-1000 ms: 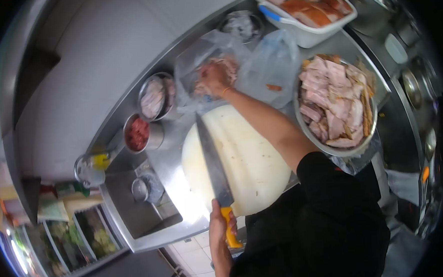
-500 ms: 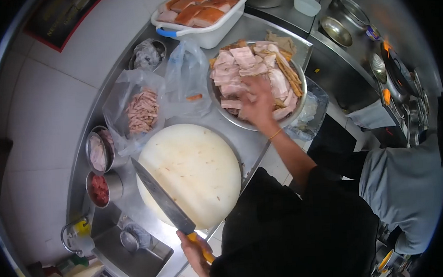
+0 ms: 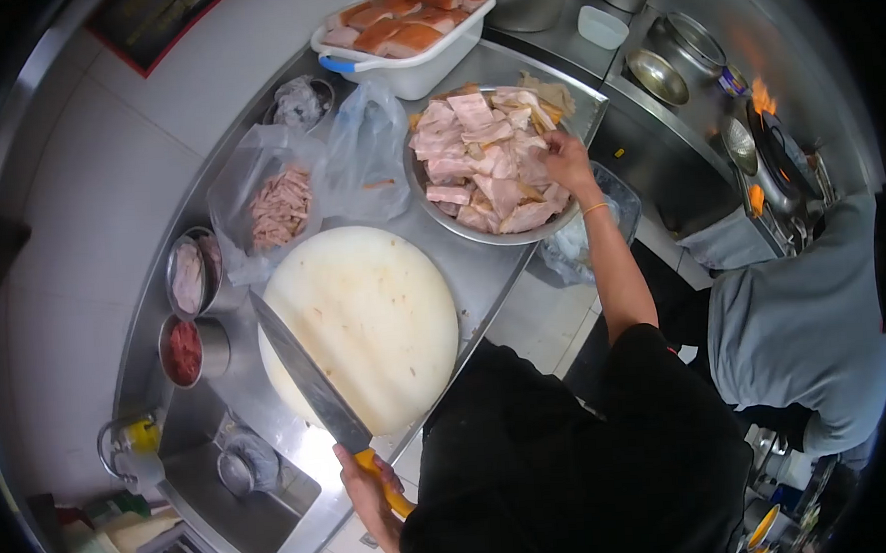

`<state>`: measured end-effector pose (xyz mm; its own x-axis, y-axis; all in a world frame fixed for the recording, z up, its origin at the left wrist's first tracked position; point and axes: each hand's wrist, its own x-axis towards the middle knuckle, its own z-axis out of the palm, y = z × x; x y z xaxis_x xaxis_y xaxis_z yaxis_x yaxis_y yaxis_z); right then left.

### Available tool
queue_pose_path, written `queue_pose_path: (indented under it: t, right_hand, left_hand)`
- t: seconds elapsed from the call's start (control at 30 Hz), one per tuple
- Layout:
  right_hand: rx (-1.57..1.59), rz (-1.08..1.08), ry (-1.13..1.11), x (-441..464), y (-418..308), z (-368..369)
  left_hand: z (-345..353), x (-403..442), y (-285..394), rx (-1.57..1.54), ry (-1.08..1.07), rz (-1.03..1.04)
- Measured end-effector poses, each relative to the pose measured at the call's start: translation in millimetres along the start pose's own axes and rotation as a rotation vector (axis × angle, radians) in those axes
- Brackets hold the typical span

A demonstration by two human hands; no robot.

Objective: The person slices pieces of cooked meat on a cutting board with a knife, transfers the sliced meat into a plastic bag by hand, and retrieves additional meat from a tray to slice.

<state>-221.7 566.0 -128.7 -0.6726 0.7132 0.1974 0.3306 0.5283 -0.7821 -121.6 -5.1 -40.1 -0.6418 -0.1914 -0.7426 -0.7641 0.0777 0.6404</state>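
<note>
Along a pale tiled wall (image 3: pixel 68 196), a stainless-steel counter (image 3: pixel 472 255) is fitted. At the near left, a steel sink (image 3: pixel 251 527) is let into it. Beyond the sink, a cylindrical steel pot (image 3: pixel 214 351) is filled with red meat, and another steel container (image 3: pixel 188 278), holding pale meat, is set against the wall side, presumably so that the working side is left free. Farther on, pale meat strips are held in a clear plastic bag (image 3: pixel 234 202), its mouth spread open, perhaps for easy access.

At the near left edge of the thick, round, off-white cutting board (image 3: pixel 365 321), the yellow handle of a broad-bladed grey knife (image 3: pixel 308 369) is gripped firmly by the left hand (image 3: pixel 362 493). Its blade is angled across the board's left side, apparently so that the middle is unobstructed. Behind, brown-skinned meat blocks are heaped in a white plastic tub (image 3: pixel 402 73).

To the right of the board, pale meat slices (image 3: pixel 487 164) are piled in a round steel bowl (image 3: pixel 501 237), seemingly placed within arm's reach. Their right side is met by the bent fingers of the right hand (image 3: pixel 569 160); whether a slice is pinched cannot be told. At the far right, a grey top (image 3: pixel 801 328) is worn by a co-worker.
</note>
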Motion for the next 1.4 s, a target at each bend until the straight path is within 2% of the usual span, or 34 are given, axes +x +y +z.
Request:
queue_pose_path:
  t: [0.1, 0.13, 0.27, 0.4, 0.5, 0.57, 0.63, 0.73, 0.83, 0.97, 1.03, 1.2, 1.4]
  right_hand:
    - [0.298, 0.042, -0.079, 2.7, -7.7, -11.0]
    - [0.368, -0.006, -0.117, -4.0, -31.1, -19.6]
    - [0.569, 0.021, -0.282, -31.5, -115.8, -22.8]
    - [0.760, -0.125, -0.495, -74.9, -162.8, 35.2]
    - [0.651, -0.224, -0.623, -122.5, -194.3, 82.8]
    - [0.586, -0.397, -0.606, -162.9, -217.9, 104.1]
    - [0.573, -0.533, -0.601, -201.8, -213.6, 129.1]
    - [0.339, -0.741, -0.762, -250.6, -184.8, 142.4]
    - [0.359, -0.646, -0.871, -268.6, -172.2, 132.5]
    - [0.327, -0.669, -0.712, -260.8, -166.7, 155.0]
    - [0.322, -0.696, -0.707, -258.6, -167.6, 170.4]
    - [0.345, -0.733, -0.682, -262.1, -167.0, 197.1]
    - [0.420, -0.678, -0.617, -265.5, -169.9, 202.8]
  left_hand:
    - [-4.1, -7.9, -9.3, -0.050, 0.061, 0.014]
    - [-7.7, -9.3, -14.7, -0.063, 0.063, 0.012]
    - [-17.6, -17.8, -24.4, -0.041, 0.056, 0.016]
    - [-24.8, -20.7, -35.7, -0.059, 0.040, -0.002]
    - [-25.2, -29.1, -37.1, -0.032, 0.032, 0.033]
    - [-26.2, -35.3, -35.5, -0.017, 0.033, 0.017]
    - [-27.5, -39.6, -39.3, 0.003, 0.067, -0.012]
    - [-30.4, -47.7, -47.3, 0.095, 0.100, -0.015]
    - [-34.6, -46.7, -71.1, 0.193, 0.129, -0.040]
    - [-29.4, -55.3, -76.5, 0.499, 0.175, -0.007]
    - [-21.5, -62.6, -63.6, 0.591, 0.172, 0.014]
    - [-12.8, -65.5, -56.1, 0.727, 0.163, 0.033]
    - [-13.7, -80.8, -53.8, 0.810, 0.164, 0.046]
